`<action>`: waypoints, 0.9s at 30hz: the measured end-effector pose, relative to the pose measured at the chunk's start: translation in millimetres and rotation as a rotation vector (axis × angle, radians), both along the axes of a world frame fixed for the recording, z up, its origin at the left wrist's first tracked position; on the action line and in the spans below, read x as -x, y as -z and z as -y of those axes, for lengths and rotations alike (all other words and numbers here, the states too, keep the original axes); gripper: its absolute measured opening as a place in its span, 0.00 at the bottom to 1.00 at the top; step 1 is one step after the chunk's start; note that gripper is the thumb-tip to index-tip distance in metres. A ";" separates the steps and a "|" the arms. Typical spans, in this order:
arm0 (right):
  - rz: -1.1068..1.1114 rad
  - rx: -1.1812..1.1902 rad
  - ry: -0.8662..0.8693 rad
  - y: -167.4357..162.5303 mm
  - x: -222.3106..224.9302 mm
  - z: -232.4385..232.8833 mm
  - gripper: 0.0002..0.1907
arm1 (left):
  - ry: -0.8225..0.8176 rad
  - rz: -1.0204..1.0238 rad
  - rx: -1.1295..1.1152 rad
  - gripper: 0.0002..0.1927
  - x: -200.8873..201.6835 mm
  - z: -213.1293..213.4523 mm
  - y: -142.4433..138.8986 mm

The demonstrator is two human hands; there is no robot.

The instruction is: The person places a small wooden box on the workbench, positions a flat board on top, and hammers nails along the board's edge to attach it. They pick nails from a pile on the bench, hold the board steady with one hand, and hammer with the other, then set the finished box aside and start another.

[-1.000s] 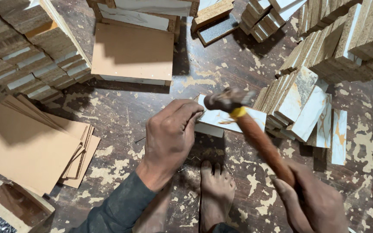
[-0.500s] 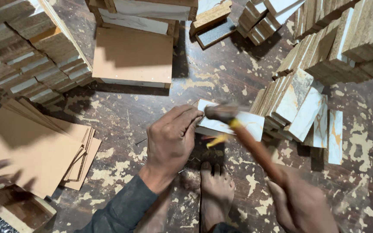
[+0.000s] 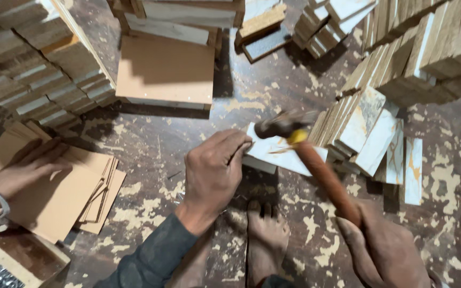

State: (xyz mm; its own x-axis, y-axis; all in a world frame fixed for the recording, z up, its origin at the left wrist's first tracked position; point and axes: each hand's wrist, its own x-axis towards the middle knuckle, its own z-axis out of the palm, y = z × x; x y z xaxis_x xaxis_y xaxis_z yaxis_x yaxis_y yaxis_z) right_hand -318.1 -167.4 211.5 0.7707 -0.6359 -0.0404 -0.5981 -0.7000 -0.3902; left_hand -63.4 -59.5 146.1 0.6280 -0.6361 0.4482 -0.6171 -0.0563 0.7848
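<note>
worn, paint-flecked floor (image 3: 188,133) spreads between stacks of wooden pieces (image 3: 33,69) on all sides, with a flat brown board (image 3: 166,69) beyond. since the earlier frame another person's hand (image 3: 25,170), bangle on the wrist, has come to rest on the thin brown sheets (image 3: 54,197) at the side. the left hand (image 3: 212,173) pinches fingertips at the edge of the pale panel (image 3: 284,154) on the floor. the right hand (image 3: 385,250) grips the hammer (image 3: 316,165), its head now above that panel. a bare foot (image 3: 265,240) rests just below.
</note>
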 end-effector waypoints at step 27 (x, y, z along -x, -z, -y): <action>0.289 0.196 0.083 51.1 -41.7 35.2 0.15 | 0.682 -0.278 -0.131 0.50 -49.8 22.3 65.0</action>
State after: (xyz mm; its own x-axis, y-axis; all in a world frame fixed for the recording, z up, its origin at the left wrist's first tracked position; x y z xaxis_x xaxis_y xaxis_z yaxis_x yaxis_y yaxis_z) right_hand -276.4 -202.6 160.4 0.6778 -0.6708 0.3010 -0.5404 -0.7321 -0.4147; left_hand -13.6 -81.9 81.1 0.1547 -0.9622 0.2242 -0.3280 0.1640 0.9303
